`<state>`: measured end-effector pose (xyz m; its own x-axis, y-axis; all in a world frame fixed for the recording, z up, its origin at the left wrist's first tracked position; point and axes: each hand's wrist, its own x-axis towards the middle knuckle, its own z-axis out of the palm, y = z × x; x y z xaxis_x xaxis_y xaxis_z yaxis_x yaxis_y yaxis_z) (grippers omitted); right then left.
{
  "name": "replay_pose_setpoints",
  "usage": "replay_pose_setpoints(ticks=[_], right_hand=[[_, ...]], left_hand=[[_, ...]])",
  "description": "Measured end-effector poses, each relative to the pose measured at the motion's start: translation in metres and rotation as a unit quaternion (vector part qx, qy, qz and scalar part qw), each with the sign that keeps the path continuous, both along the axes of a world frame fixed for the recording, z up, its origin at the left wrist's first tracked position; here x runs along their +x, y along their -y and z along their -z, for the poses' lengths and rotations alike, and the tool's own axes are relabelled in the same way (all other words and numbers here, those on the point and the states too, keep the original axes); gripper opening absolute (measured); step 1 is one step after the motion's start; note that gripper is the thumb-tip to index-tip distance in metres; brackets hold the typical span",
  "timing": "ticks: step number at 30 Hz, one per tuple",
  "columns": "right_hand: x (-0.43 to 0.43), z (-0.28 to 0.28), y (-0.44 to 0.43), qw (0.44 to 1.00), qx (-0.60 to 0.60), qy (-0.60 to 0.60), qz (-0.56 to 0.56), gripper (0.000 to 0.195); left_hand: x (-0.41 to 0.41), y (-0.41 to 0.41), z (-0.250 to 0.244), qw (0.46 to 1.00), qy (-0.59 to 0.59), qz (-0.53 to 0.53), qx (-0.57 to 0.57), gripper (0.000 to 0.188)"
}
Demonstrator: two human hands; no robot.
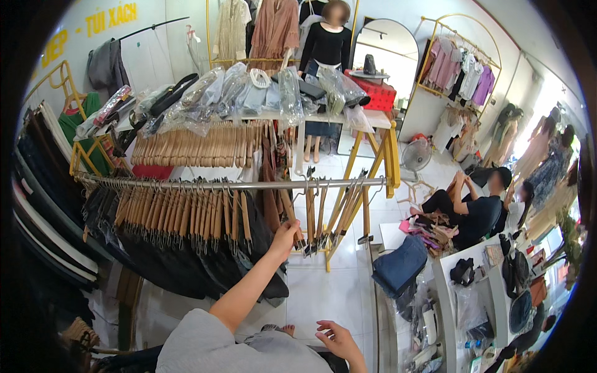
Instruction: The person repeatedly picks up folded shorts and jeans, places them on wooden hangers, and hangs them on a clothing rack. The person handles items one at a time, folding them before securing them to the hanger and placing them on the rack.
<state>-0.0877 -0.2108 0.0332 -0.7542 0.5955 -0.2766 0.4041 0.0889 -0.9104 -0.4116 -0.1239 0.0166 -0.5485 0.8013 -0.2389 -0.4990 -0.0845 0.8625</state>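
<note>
My left hand (283, 240) reaches up to the metal rail (275, 185) and pinches the lower end of a wooden clip hanger (288, 207). That hanger is tilted and carries no garment. To its right hang several bare wooden clip hangers (347, 210) with black and metal clips. Left of my hand, a dense row of wooden clip hangers (186, 212) bears dark trousers (200, 265). My right hand (339, 342) is low in front of my body, holding nothing, its fingers loosely bent and apart.
Plastic-wrapped goods (252, 93) cover the white shelf (326, 120) behind the rail. Folded jeans (401, 265) lie at right on a low white unit. Two people sit on the floor beside a clothes pile (433, 233). A yellow frame (392, 158) supports the rail; a fan (416, 154) stands beyond.
</note>
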Motion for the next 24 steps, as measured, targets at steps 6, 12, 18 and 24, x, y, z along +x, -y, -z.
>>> replay_pose_setpoints(ticks=[6,12,18,24], right_hand=[[0.02,0.013,-0.002,0.998,-0.023,-0.036,0.056,0.034],[0.035,0.012,-0.025,0.977,0.079,-0.15,0.126,0.053],[0.09,0.005,-0.055,0.959,-0.073,-0.216,0.171,0.037],[0.197,0.032,-0.089,0.901,-0.074,-0.231,0.359,0.017]], left_hand=[[0.109,0.072,0.008,0.993,-0.03,-0.093,0.063,0.034],[0.22,0.129,0.029,0.983,-0.137,0.121,0.019,0.031],[0.285,0.09,0.011,0.886,-0.26,0.385,-0.003,0.042],[0.363,0.018,0.034,0.704,-0.48,0.52,0.065,0.048]])
